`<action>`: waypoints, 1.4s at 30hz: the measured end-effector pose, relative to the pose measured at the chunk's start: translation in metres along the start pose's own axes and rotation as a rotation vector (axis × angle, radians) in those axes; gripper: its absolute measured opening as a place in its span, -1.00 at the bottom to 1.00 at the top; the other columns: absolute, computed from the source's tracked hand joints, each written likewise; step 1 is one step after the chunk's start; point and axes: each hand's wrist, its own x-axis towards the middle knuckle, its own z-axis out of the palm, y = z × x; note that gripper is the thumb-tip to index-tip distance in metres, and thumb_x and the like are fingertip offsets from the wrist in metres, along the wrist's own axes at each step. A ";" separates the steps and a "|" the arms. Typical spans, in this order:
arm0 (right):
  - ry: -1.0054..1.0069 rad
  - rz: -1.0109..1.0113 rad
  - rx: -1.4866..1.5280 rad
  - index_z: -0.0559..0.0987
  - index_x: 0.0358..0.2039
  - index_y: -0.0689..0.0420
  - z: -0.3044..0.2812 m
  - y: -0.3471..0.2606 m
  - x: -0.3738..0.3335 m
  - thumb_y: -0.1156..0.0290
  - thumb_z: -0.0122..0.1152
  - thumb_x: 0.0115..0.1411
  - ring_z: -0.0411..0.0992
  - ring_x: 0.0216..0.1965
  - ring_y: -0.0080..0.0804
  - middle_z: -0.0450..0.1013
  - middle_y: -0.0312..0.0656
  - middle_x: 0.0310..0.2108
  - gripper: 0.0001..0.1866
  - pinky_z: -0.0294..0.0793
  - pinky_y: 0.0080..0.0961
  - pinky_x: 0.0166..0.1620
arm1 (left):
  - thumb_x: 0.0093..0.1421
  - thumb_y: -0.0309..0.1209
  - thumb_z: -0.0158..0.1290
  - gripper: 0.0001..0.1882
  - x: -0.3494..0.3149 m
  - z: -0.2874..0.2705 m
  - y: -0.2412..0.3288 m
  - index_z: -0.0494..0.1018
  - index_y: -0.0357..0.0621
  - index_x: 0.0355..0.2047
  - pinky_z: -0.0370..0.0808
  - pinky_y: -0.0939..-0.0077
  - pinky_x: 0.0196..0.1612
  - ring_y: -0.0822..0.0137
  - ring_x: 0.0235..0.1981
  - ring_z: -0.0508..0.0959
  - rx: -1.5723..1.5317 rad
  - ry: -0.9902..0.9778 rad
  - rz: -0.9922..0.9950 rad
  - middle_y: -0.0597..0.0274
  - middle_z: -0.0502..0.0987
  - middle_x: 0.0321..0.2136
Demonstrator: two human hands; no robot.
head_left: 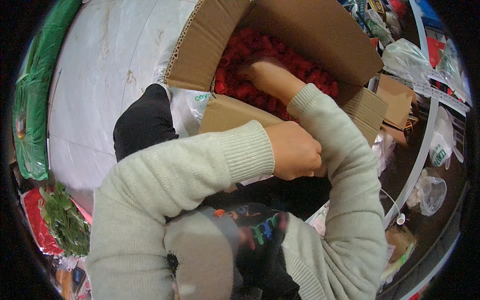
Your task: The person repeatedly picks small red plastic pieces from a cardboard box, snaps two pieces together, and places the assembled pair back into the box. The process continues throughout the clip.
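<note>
An open cardboard box [300,35] with raised flaps stands in front of me. Many small red pieces [240,90] fill it; their exact kind is too unclear to tell. My right hand [270,75] reaches down into the box among them, its fingers blurred and partly hidden. My left hand [294,150] is closed, held in front of my body just outside the near flap [240,112], below my right forearm. Its fingers are curled under, and whatever they may hold is hidden.
Left of the box are my dark-clad knee [145,120] and pale floor tiles [100,100]. A long green plastic-wrapped bundle [37,95] lies at the far left, above leafy greens [62,217]. On the right, a metal rack [422,135] holds clear plastic bags [407,60].
</note>
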 end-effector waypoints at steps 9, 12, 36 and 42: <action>0.113 0.200 0.644 0.56 -0.36 0.23 -0.036 0.009 -0.032 0.39 0.31 -0.05 0.38 -0.39 -0.54 0.50 -0.27 -0.44 -0.76 0.39 -0.57 -0.26 | -0.07 -0.32 0.04 -0.86 0.002 0.004 -0.004 0.43 -0.12 -0.59 0.47 0.19 -0.43 0.08 -0.44 0.53 0.050 0.034 0.020 0.15 0.45 -0.55; 0.143 0.255 0.691 0.54 -0.37 0.23 -0.044 0.005 -0.040 0.45 0.29 -0.03 0.38 -0.37 -0.56 0.48 -0.28 -0.43 -0.80 0.39 -0.62 -0.24 | -0.07 -0.33 0.05 -0.87 0.003 0.002 -0.003 0.42 -0.11 -0.60 0.47 0.19 -0.43 0.08 -0.44 0.52 0.064 0.032 -0.021 0.15 0.46 -0.54; 0.026 0.139 0.297 0.55 -0.31 0.21 -0.080 0.012 -0.105 0.42 0.19 -0.09 0.48 -0.39 -0.20 0.48 0.00 -0.42 -0.73 0.45 -0.40 -0.26 | 0.02 -0.39 0.09 -0.77 0.015 0.005 -0.017 0.40 -0.17 -0.30 0.42 0.36 -0.22 0.14 -0.35 0.46 -0.495 0.678 -0.280 0.08 0.41 -0.40; 0.034 -0.138 -0.140 0.56 -0.29 0.12 -0.022 0.008 -0.012 0.46 0.04 0.02 0.45 -0.35 -0.04 0.47 -0.02 -0.42 -0.78 0.44 -0.22 -0.25 | 0.09 -0.25 0.02 -0.81 0.008 0.003 -0.001 0.40 -0.10 -0.46 0.41 0.20 -0.34 0.07 -0.40 0.46 -0.272 0.223 -0.064 0.13 0.44 -0.51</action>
